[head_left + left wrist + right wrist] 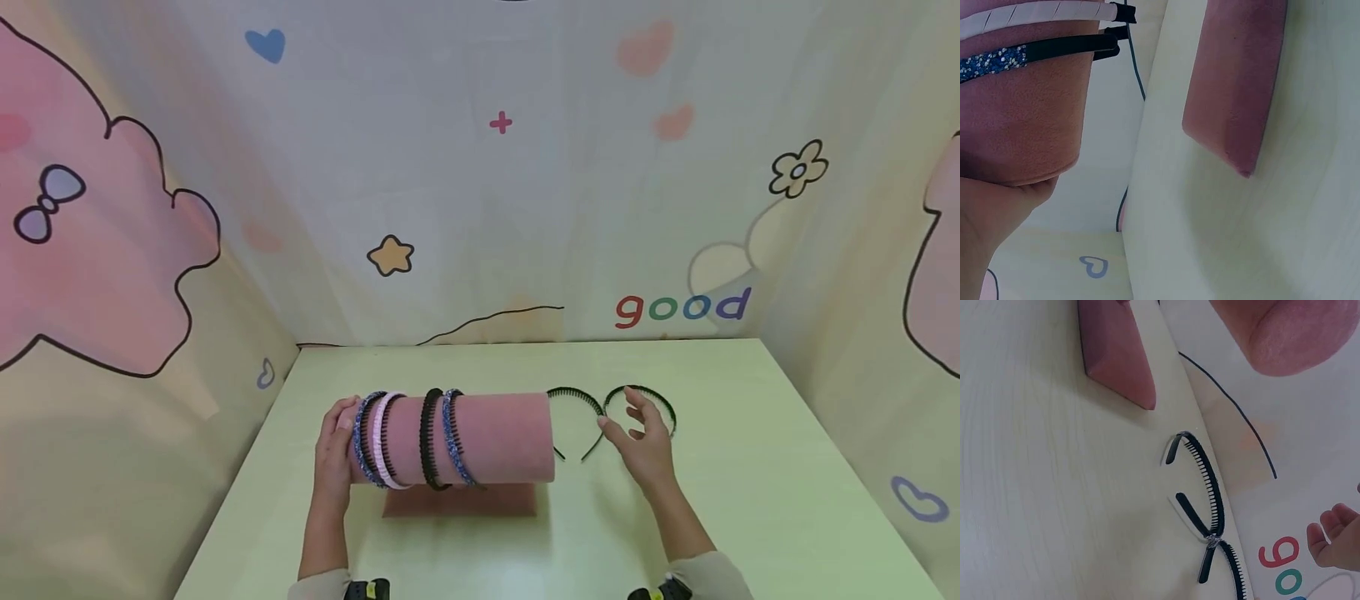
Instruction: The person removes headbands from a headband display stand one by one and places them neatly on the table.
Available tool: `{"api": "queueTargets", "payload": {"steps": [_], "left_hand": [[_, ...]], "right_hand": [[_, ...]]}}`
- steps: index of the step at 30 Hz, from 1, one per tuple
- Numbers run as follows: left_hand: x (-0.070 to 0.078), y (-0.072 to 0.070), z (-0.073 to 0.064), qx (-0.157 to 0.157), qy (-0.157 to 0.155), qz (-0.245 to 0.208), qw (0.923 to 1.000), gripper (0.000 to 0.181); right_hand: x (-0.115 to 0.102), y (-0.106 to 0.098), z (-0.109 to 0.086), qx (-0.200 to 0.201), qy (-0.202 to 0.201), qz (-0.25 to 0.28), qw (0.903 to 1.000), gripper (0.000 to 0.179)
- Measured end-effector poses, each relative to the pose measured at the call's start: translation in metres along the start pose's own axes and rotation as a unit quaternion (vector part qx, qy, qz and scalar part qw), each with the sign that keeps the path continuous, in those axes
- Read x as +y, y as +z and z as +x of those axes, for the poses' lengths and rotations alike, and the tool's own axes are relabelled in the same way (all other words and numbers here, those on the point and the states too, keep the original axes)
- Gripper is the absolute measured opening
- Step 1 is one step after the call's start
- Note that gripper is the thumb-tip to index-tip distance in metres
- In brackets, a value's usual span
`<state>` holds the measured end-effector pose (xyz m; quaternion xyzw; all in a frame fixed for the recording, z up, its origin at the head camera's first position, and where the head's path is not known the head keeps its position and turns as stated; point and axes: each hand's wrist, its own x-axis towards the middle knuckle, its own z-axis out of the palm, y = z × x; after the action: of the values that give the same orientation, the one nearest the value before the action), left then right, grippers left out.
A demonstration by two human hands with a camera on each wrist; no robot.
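Note:
A pink headband stand (506,437) has a plush roll lying sideways above a flat base (465,502). It carries a blue glitter headband (357,439), a pale lilac headband (377,440), a black toothed headband (425,437) and another blue glitter headband (452,442). My left hand (333,450) holds the roll's left end; in the left wrist view its fingers are mostly hidden. My right hand (647,446) hovers, fingers loosely bent and holding nothing, near two black toothed headbands. One headband (576,392) lies behind the roll's right end; the other headband (666,402) is partly covered by that hand.
The pale table (750,467) extends around the stand. Behind it rises a printed backdrop (450,167) with more printed panels at both sides. In the right wrist view, the two black headbands (1209,481) overlap near the table's far edge.

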<state>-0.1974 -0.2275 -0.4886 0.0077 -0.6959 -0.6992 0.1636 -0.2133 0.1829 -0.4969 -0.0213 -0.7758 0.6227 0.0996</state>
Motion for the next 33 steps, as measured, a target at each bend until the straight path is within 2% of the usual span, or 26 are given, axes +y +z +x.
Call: {"api": "queueTargets", "payload": {"steps": [4, 7, 12, 15, 19, 24, 28, 33], "left_hand": [[0.003, -0.003, 0.002, -0.024, -0.015, 0.019, 0.9994, 0.037], [0.004, -0.005, 0.005, -0.034, -0.03, 0.032, 0.9984, 0.037], [0.005, -0.006, 0.008, -0.039, -0.047, 0.019, 0.998, 0.036], [0.004, -0.004, 0.008, -0.026, -0.037, 0.013, 0.9989, 0.034], [0.0, -0.002, 0.006, -0.007, -0.001, 0.001, 1.0, 0.031], [-0.002, -0.001, 0.006, -0.002, 0.026, -0.01, 0.9996, 0.03], [-0.001, -0.001, 0.008, -0.009, 0.022, -0.006, 0.9997, 0.031], [0.002, -0.003, 0.01, -0.027, -0.016, 0.013, 0.9994, 0.031]], "right_hand": [[-0.01, -0.001, -0.007, -0.016, -0.022, 0.01, 0.9996, 0.064], [-0.019, -0.001, -0.01, -0.03, -0.053, 0.005, 0.9981, 0.063], [-0.036, 0.003, -0.014, -0.056, -0.101, -0.002, 0.9933, 0.062], [-0.045, 0.007, -0.018, -0.08, -0.113, -0.001, 0.9904, 0.064], [-0.056, 0.012, -0.021, -0.111, -0.123, 0.003, 0.9861, 0.066], [-0.071, 0.02, -0.02, -0.129, -0.155, 0.008, 0.9794, 0.067], [-0.081, 0.027, -0.017, -0.142, -0.172, 0.006, 0.9748, 0.068], [-0.091, 0.04, -0.015, -0.168, -0.192, 0.007, 0.967, 0.07]]}}
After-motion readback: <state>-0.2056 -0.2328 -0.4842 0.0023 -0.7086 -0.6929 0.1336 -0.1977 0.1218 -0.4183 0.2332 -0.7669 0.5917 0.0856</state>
